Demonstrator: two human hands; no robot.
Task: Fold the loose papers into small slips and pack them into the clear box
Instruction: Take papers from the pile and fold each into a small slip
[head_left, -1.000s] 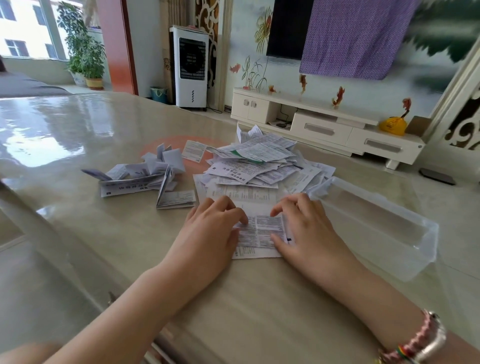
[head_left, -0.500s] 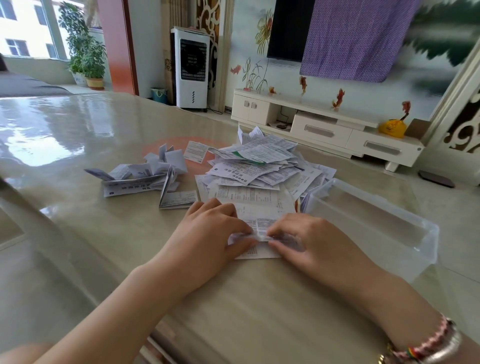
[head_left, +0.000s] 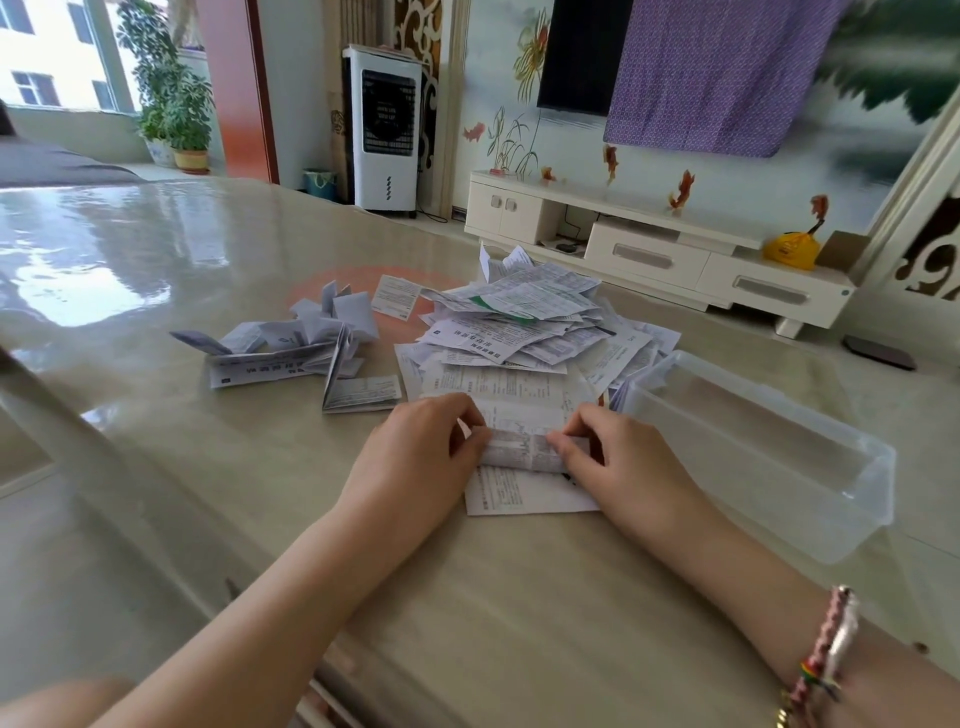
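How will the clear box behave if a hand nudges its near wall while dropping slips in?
The clear box looks like thin plastic and seems empty, so it is probably light. On the glossy table it would likely slide rather than tip, being long and low. Its thin walls may flex somewhat.

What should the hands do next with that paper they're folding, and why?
Probably press the fold flat. The left hand and right hand pinch the two ends of a printed sheet that is doubled over but looks puffy, with its near part lying flat on the table. Creasing it comes before making it smaller for the clear box.
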